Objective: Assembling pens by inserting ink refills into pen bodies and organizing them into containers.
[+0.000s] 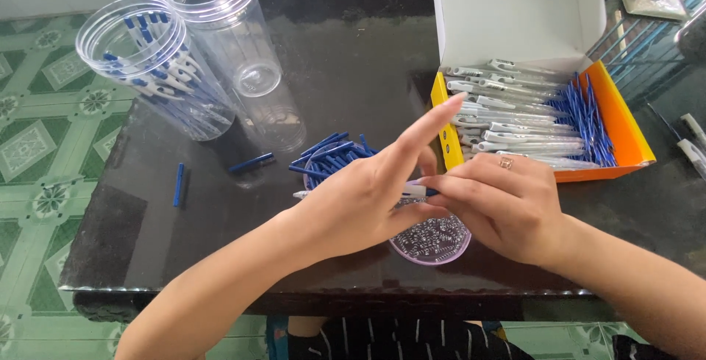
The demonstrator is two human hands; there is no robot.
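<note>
My left hand [368, 198] and my right hand [504, 205] meet over the dark glass table, both pinching a clear pen barrel with a blue end [415, 191]. The left index finger points up and away. Under the hands sits a small clear bowl [434, 244] of tiny metal springs. Behind the left hand lies a small dish with a pile of short blue pen parts [331, 155]. My right hand wears a ring.
An open box with orange and yellow walls [625, 128] holds clear pen barrels and blue refills at the right. Two clear plastic jars stand at the back left: one [151, 66] with assembled pens, one [235, 44] with nothing inside. Loose blue pieces [178, 183] lie on the table [353, 73].
</note>
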